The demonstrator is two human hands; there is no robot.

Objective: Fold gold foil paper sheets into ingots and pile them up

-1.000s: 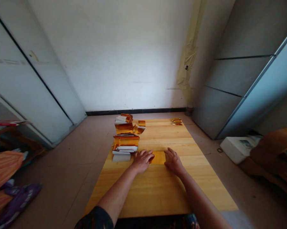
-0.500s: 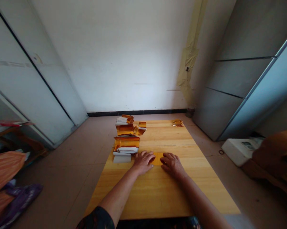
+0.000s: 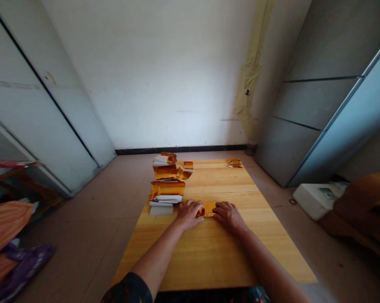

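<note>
A small sheet of golden foil paper [image 3: 209, 208] lies on the wooden table between my two hands. My left hand [image 3: 190, 213] grips its left end, where the paper curls up under the bent fingers. On the other end rests my right hand [image 3: 229, 213], its fingers bent and closed on the paper's edge. Just beyond my left hand stands a stack of golden and white paper sheets [image 3: 168, 191], with a pale sheet [image 3: 161, 210] in front of it. The undersides of both hands are hidden.
Farther back on the table [image 3: 221, 252] are more golden papers [image 3: 165, 165] and a loose folded piece [image 3: 185, 172]. A folded golden paper shape [image 3: 235, 163] sits at the far right corner. A white box [image 3: 316, 200] is on the floor to the right, near a grey fridge [image 3: 290, 126].
The right hand has shifted slightly, and the golden paper between the hands now shows a crease and a raised left end. The hands stay in nearly the same place.
</note>
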